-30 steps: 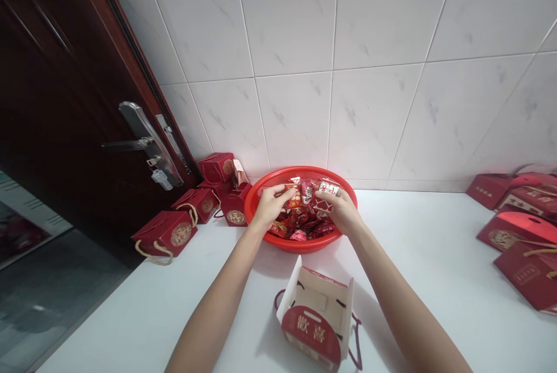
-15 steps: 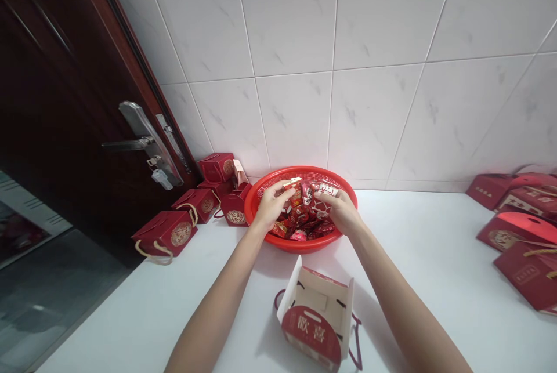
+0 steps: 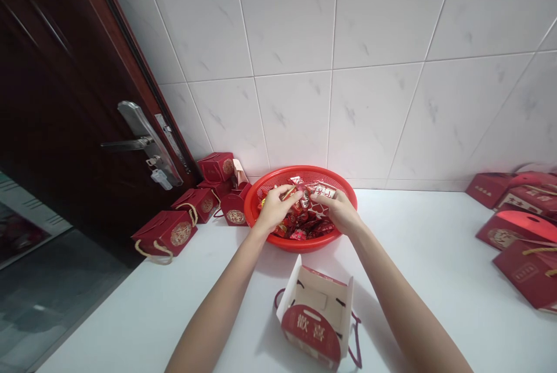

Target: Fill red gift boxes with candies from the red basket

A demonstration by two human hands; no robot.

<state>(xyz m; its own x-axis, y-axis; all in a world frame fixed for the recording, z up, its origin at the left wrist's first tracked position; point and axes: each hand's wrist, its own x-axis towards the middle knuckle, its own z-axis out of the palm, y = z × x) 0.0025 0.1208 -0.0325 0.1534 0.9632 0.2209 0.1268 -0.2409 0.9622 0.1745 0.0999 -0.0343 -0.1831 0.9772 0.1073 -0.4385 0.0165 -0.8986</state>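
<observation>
Both my hands are inside a red plastic basket [image 3: 256, 223] filled with wrapped candies [image 3: 300, 234]. My left hand [image 3: 275, 209], at the basket's left side, is closed with thumb and fingers pinching a red candy packet [image 3: 297, 203]. My right hand [image 3: 340, 209] grips a red and white candy packet [image 3: 322, 193] at the right side. In front of the basket stands an open red gift box [image 3: 317, 321] with a cream inside and dark red cord handles. The inside that shows holds nothing.
Several closed red gift boxes [image 3: 167, 232] with rope handles stand at the left, near a dark wooden door [image 3: 65, 71]. More red boxes [image 3: 528, 271] lie at the right edge. A tiled wall [image 3: 296, 118] rises behind the white table [image 3: 418, 245].
My left hand has shifted slightly down and right, and its fingers have closed further over a candy packet. My right hand has barely moved. The boxes have stayed put.
</observation>
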